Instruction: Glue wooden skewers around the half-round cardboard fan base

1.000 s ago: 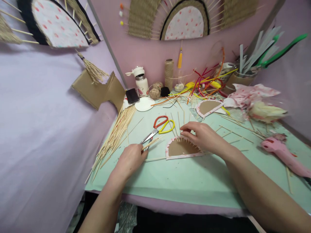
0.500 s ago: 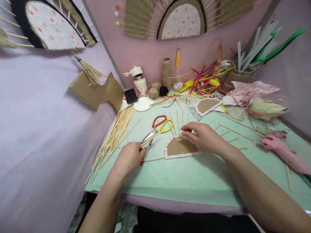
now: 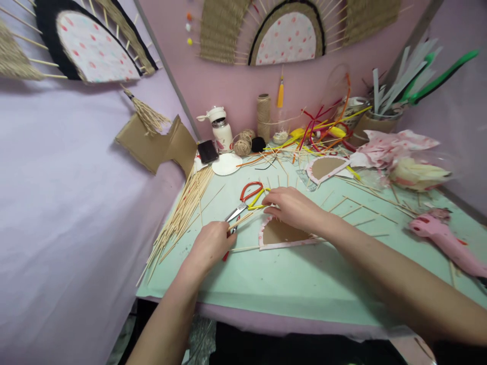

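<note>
My left hand [image 3: 210, 244] is closed on a few thin wooden sticks [image 3: 240, 221] that point up and right over the green table [image 3: 289, 284]. My right hand [image 3: 291, 208] lies palm down over the curved top of a half-round cardboard piece [image 3: 283, 235] with a pink edge and sticks glued round it. Its fingers reach toward the yellow handle of the scissors [image 3: 249, 200], which have one red and one yellow loop. I cannot make out whether the fingertips touch the handle.
A big bundle of wooden sticks [image 3: 182, 213] lies along the table's left edge. A pink glue gun [image 3: 445, 241] sits at the right. At the back stand a bottle [image 3: 221, 132], twine balls [image 3: 243, 144], coloured strips [image 3: 323, 129] and a second half-round piece [image 3: 327, 167].
My right hand has slid left across the cardboard piece toward the scissors' yellow handle. My left hand has kept its hold on the sticks and barely moved.
</note>
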A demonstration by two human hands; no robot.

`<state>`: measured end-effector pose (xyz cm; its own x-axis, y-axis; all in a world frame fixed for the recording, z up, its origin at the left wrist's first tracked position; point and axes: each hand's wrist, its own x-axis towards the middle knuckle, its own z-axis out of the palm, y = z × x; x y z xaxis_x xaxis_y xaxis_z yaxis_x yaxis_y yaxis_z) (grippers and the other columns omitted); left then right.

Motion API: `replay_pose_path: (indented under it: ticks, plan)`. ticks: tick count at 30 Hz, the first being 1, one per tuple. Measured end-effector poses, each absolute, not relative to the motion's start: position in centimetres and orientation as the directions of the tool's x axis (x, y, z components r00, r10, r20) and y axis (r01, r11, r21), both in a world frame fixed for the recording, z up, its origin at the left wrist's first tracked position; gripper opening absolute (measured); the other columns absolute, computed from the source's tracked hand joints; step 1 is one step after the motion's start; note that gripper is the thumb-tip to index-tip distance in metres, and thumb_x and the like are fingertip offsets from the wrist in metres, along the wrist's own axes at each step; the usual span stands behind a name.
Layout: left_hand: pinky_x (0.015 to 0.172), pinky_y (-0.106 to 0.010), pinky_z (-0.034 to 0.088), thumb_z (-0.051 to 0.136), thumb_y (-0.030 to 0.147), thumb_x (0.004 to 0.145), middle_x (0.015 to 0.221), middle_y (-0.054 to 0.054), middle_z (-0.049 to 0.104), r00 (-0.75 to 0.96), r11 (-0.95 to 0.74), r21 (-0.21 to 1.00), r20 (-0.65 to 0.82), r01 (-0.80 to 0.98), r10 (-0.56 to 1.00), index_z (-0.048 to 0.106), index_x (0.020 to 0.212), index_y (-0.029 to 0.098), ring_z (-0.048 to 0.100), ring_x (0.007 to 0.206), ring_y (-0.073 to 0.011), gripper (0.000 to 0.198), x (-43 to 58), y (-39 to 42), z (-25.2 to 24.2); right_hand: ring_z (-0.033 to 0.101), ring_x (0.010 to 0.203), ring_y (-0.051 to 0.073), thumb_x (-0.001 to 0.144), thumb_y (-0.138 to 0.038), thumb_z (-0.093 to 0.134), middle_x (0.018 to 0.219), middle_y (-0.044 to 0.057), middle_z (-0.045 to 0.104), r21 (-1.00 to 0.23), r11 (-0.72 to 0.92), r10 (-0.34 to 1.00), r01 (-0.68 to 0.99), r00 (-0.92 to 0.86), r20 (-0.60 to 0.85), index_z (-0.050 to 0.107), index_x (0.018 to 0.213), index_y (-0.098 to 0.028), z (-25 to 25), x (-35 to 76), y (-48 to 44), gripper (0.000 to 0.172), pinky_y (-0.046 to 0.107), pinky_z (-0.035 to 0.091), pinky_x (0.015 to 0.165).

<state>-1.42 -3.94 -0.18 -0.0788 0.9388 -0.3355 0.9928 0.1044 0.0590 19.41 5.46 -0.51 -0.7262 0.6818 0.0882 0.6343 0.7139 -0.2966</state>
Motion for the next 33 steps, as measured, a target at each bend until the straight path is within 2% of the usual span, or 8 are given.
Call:
replay_pose_path:
  ticks: [4, 9, 14, 17, 26, 33]
  plan:
    - [0.060, -0.029, 0.033, 0.047, 0.025, 0.086, 0.079, -0.010, 0.069, -0.073, 0.096, 0.058, -0.306, 0.994, 0.949, 0.067, 0.075, 0.017, 0.063, 0.074, -0.0220, 0.024, -1.6, -4.2, -0.1, 0.062, 0.097, 0.023, 0.090, -0.024, 0.057, 0.096, 0.009, 0.072, -0.193, 0.725, 0.675, 0.662, -0.738, 0.007, 0.072, 0.092, -0.019, -1.0, 17.1, 6.4, 0.016, 0.030, 0.037, 0.076]
    - [0.060, -0.029, 0.033, 0.046, 0.023, 0.085, 0.079, -0.010, 0.069, -0.071, 0.102, 0.090, -0.300, 0.991, 0.951, 0.067, 0.076, 0.017, 0.063, 0.073, -0.0216, 0.023, -1.8, -4.3, -0.2, 0.059, 0.100, 0.023, 0.086, -0.019, 0.057, 0.100, 0.009, 0.070, -0.214, 0.707, 0.687, 0.674, -0.726, -0.020, 0.071, 0.094, -0.019, -2.0, 17.0, 7.1, 0.017, 0.030, 0.033, 0.075]
    - [0.059, -0.029, 0.031, 0.047, 0.023, 0.085, 0.075, -0.009, 0.067, -0.081, 0.114, 0.093, -0.298, 0.989, 0.951, 0.063, 0.072, 0.018, 0.062, 0.071, -0.0209, 0.022, -1.9, -4.4, -0.4, 0.057, 0.094, 0.022, 0.087, -0.019, 0.054, 0.093, 0.007, 0.070, -0.196, 0.698, 0.698, 0.688, -0.715, -0.024, 0.069, 0.079, -0.019, -2.5, 17.0, 7.6, 0.017, 0.031, 0.027, 0.070]
    - [0.058, -0.029, 0.030, 0.046, 0.023, 0.085, 0.073, -0.008, 0.067, -0.081, 0.115, 0.097, -0.296, 0.989, 0.952, 0.062, 0.070, 0.018, 0.061, 0.069, -0.0203, 0.022, -1.9, -4.4, -0.4, 0.056, 0.093, 0.022, 0.088, -0.020, 0.055, 0.092, 0.008, 0.070, -0.177, 0.704, 0.697, 0.688, -0.717, -0.019, 0.070, 0.078, -0.019, -2.9, 16.6, 8.0, 0.018, 0.032, 0.026, 0.068]
    - [0.058, -0.029, 0.030, 0.046, 0.025, 0.085, 0.076, -0.009, 0.068, -0.118, 0.139, 0.047, -0.311, 0.989, 0.943, 0.064, 0.073, 0.018, 0.061, 0.072, -0.0210, 0.023, -2.4, -4.3, -0.5, 0.055, 0.097, 0.023, 0.090, -0.019, 0.051, 0.094, 0.008, 0.069, -0.169, 0.713, 0.693, 0.681, -0.720, 0.023, 0.071, 0.082, -0.020, -3.8, 16.1, 8.3, 0.021, 0.032, 0.027, 0.071]
    - [0.059, -0.029, 0.031, 0.046, 0.026, 0.086, 0.074, -0.008, 0.068, -0.118, 0.147, 0.068, -0.318, 0.987, 0.941, 0.062, 0.071, 0.019, 0.060, 0.071, -0.0204, 0.023, -2.5, -4.5, -0.4, 0.055, 0.097, 0.023, 0.088, -0.016, 0.054, 0.095, 0.008, 0.069, -0.173, 0.695, 0.710, 0.698, -0.704, 0.016, 0.070, 0.081, -0.019, -4.0, 16.2, 8.4, 0.018, 0.033, 0.026, 0.070]
